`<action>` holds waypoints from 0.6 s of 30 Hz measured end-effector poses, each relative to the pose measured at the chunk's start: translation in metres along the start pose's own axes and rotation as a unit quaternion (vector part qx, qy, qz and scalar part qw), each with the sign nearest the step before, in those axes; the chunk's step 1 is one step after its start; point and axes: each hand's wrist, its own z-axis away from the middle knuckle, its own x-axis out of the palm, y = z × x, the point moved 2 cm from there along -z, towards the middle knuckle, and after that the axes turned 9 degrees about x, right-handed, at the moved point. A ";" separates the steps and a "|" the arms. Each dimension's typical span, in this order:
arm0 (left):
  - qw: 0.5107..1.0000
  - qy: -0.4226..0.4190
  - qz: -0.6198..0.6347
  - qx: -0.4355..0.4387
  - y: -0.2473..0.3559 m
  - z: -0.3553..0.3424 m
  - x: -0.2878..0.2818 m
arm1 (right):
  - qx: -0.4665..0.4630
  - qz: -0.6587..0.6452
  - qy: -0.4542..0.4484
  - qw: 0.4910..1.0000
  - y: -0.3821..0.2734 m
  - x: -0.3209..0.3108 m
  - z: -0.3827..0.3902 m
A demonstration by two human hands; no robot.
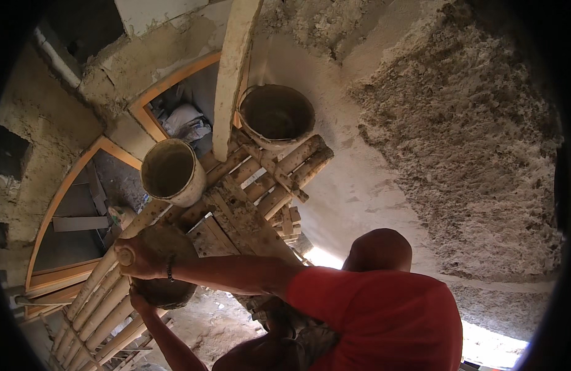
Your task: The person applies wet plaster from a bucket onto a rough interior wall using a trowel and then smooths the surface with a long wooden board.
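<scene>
From the lower edge a bare forearm, which I take as mine, reaches up to a dark, mud-coated round pan [181,247]. At its end, my left hand [141,303] is closed on the pan's lower left rim. A co-worker in a red shirt [390,315] stretches a bare arm across the pan from the right. The co-worker's hand [144,262], with a dark bracelet, is closed on a round-ended thing [123,256], perhaps a handle seen end-on. What lies under that hand is hidden. My right hand does not show.
A mortar-caked bucket [190,193] stands beyond the pan, and a second bucket [279,143] farther right. Both rest on a scaffold of planks and poles [248,216]. An upright plank [231,80] rises behind. An orange-framed arched window [69,179] is at left, a rough wall [477,173] at right.
</scene>
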 end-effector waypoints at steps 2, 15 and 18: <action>0.998 -0.009 -0.064 0.026 -0.001 -0.006 -0.015 | 0.013 0.076 0.098 0.992 0.026 -0.010 0.003; 0.999 0.007 -0.023 0.043 0.031 0.015 0.017 | -0.039 0.040 0.058 0.997 0.085 0.006 0.041; 0.994 0.040 -0.070 0.075 0.069 0.026 0.034 | -0.070 -0.126 -0.009 0.989 0.033 0.009 0.039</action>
